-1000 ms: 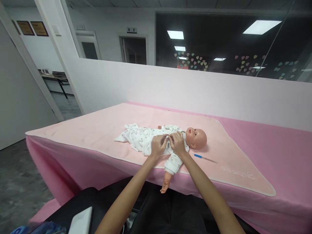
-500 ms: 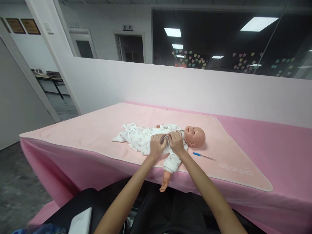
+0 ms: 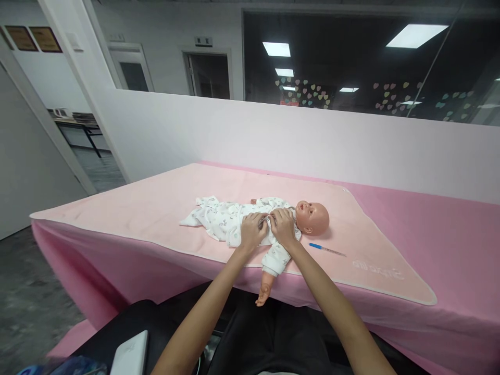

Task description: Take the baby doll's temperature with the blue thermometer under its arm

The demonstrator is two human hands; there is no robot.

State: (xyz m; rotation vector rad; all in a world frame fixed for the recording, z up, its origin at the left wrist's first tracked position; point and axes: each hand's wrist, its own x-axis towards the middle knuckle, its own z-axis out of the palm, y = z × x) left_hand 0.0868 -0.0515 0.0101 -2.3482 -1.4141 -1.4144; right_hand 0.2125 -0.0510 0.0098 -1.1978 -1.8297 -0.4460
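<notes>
Both of our hands, left hand [image 3: 253, 230] and right hand [image 3: 282, 227], rest on the doll [image 3: 258, 221] lying mid-desk [image 3: 449, 245], fingers seemingly pinched on its white suit [image 3: 226, 221] at the chest, whose front looks nearly closed, a pen [image 3: 327, 250] just beside.

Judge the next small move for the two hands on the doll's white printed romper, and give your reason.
Probably press the two front edges of the white printed romper together at the chest: the left hand and right hand both pinch the cloth there, fingertips nearly meeting, on the plastic baby doll lying on its back on the pink blanket.
</notes>
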